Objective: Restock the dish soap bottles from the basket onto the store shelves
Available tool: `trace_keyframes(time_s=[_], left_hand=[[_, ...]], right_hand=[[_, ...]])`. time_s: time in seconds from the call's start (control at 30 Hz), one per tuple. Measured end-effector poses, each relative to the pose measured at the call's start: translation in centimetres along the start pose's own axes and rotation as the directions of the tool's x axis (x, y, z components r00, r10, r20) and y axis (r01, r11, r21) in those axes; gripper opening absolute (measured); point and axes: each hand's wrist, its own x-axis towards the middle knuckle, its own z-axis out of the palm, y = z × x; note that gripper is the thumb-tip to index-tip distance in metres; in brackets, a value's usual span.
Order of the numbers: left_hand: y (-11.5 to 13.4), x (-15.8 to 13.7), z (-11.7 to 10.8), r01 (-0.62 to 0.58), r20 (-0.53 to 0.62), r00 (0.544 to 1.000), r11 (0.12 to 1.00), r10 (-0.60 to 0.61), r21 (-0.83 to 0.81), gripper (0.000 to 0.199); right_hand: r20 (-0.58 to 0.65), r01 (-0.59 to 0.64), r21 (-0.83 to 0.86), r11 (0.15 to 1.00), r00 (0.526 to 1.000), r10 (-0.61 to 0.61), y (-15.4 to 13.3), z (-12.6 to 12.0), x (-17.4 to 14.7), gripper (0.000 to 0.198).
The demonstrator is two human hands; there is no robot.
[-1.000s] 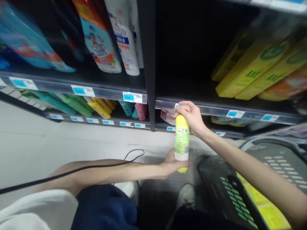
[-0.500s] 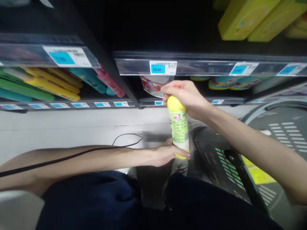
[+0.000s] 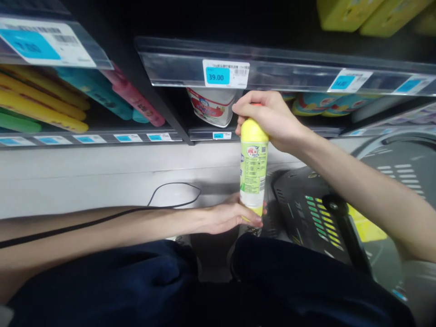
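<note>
A yellow spray can (image 3: 254, 170) with a pale green label is held upright between my two hands, in front of the lower shelf. My left hand (image 3: 231, 215) grips its yellow base, thumb across the near side and fingers behind. My right hand (image 3: 267, 116) is closed around the top, where a bit of red shows between thumb and fingers; the rest of the top is hidden by the hand. Just behind, a white container (image 3: 213, 106) with a red label stands on the bottom shelf.
A grey shopping basket (image 3: 293, 195) with yellow goods inside stands at my right. Shelf edges with price tags (image 3: 226, 74) run across above the can. Colourful bottles (image 3: 44, 111) fill the left shelf, and yellow boxes (image 3: 347, 13) sit upper right. A black cord (image 3: 102, 220) crosses my left arm.
The view has shifted closer to the shelf, so the price tags look bigger and higher. Both hands keep their hold on the can, which stands slightly straighter.
</note>
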Motion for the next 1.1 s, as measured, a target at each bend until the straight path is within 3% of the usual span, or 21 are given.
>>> trace_keyframes(time_s=[0.3,0.6,0.8,1.1], left_hand=[[-0.10,0.45,0.73,-0.009,-0.002,1.000,1.000,0.009,-0.012,0.051],[-0.21,0.42,0.60,-0.021,-0.027,0.999,1.000,0.021,-0.008,0.053],[-0.21,0.54,0.60,-0.024,-0.014,1.000,1.000,0.024,0.011,0.049],[-0.15,0.62,0.66,-0.029,-0.007,1.000,0.999,0.029,0.017,0.045]], right_hand=[[-0.053,0.014,-0.038,0.999,0.998,-0.017,-0.02,-0.35,0.14,0.020],[-0.021,-0.027,-0.075,0.997,0.999,0.026,-0.69,-0.30,-0.40,0.020],[-0.008,0.019,-0.034,0.999,1.000,-0.019,-0.51,-0.46,-0.40,0.018],[-0.036,-0.063,-0.003,0.998,0.997,0.063,-0.42,-0.42,-0.03,0.028]])
